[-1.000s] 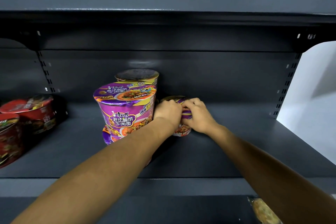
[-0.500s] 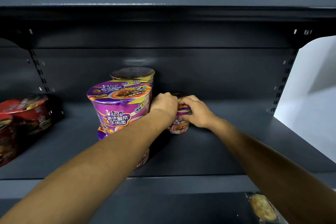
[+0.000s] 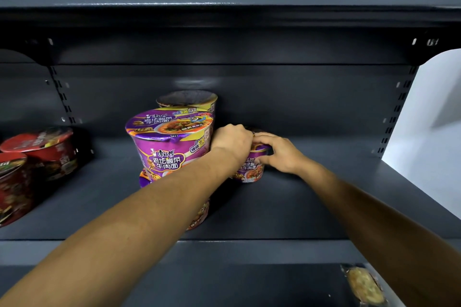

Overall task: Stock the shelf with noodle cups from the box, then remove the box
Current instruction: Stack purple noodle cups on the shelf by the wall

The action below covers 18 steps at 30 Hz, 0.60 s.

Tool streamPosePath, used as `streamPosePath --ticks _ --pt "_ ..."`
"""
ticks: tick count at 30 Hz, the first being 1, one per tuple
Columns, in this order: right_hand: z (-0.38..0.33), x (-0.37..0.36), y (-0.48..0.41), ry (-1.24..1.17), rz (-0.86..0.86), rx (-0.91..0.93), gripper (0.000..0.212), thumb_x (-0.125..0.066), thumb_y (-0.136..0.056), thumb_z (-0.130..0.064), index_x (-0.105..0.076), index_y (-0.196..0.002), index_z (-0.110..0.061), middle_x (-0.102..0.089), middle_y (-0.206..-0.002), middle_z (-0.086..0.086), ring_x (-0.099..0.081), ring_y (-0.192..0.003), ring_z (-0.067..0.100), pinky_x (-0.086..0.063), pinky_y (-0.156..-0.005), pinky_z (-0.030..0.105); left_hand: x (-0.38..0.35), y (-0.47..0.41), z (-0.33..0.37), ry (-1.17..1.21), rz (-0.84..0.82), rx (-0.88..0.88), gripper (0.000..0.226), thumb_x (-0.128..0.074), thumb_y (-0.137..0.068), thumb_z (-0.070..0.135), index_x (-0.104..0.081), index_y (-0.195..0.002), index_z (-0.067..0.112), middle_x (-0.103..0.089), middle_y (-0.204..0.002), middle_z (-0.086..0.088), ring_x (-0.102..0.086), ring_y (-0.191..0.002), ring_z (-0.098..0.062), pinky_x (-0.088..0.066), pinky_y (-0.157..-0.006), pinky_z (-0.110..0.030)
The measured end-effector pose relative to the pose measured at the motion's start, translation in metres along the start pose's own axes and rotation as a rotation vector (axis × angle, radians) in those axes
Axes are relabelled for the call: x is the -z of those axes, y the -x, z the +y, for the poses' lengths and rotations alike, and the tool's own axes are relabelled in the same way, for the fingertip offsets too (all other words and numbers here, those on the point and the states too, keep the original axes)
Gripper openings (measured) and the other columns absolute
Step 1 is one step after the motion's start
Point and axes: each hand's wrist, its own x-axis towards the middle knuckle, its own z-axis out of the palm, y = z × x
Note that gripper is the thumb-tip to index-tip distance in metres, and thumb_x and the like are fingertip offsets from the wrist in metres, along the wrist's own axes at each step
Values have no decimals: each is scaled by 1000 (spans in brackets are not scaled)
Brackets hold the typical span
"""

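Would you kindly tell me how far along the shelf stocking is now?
Done: a stack of purple cups stands on the shelf, a back cup behind it. In hand: the left hand and right hand both grip another purple cup beside the stack. Left: the box is out of view, so the remaining count is unclear; removing it likely comes last.

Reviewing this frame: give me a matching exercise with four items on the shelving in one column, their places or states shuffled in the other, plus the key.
Items
1. red noodle cups
2. purple cup right of the stack
3. front top purple cup
4. wrapped packet

Places or states
A. on the lower shelf, bottom right
B. stacked on another purple cup
C. far left of the middle shelf
D. gripped by the left hand and right hand

Pairs: 1-C, 2-D, 3-B, 4-A
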Motion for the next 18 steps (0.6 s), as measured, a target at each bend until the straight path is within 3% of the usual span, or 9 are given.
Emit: streamPosePath --ticks 2,7,14,15,18 --pt "1 0 0 -23 -9 -5 58 -74 -76 -3 -57 -130 -17 -48 -138 -1 -45 -123 9 -27 -85 -7 -1 -1 0 -12 3 -20 32 -36 -99 9 -59 -121 11 -62 -120 -10 -60 -111 -30 -48 -77 -35" --pt "-2 0 0 -38 -30 -2 57 -72 -78 0 -55 -130 -16 -47 -138 1 -46 -125 14 -31 -95 11 -3 0 1 3 4 -19 34 -34 -99 7 -60 -121 10 -62 -121 -10 -60 -112 -31 -47 -77 -35" --pt "-6 2 0 114 -34 -15 61 -72 -80 -10 -49 -137 -16 -43 -143 2 -41 -130 18 -28 -98 11 -2 2 5 27 -22 4 33 -36 -99 7 -59 -122 9 -61 -121 -10 -59 -112 -30 -40 -69 -33" --pt "-5 1 0 145 -35 -24 65 -73 -80 -13 -46 -139 -19 -40 -145 2 -38 -133 18 -27 -103 14 -1 3 5 30 -21 7 33 -36 -98 6 -59 -122 9 -60 -122 -10 -59 -112 -30 -41 -69 -33" --pt "-1 1 2 241 -50 -106 80 -74 -77 -22 -33 -146 -27 -29 -153 0 -21 -143 23 -22 -116 41 1 6 6 43 -26 18 33 -38 -97 4 -57 -124 8 -59 -124 -11 -58 -113 -31 -44 -72 -33"
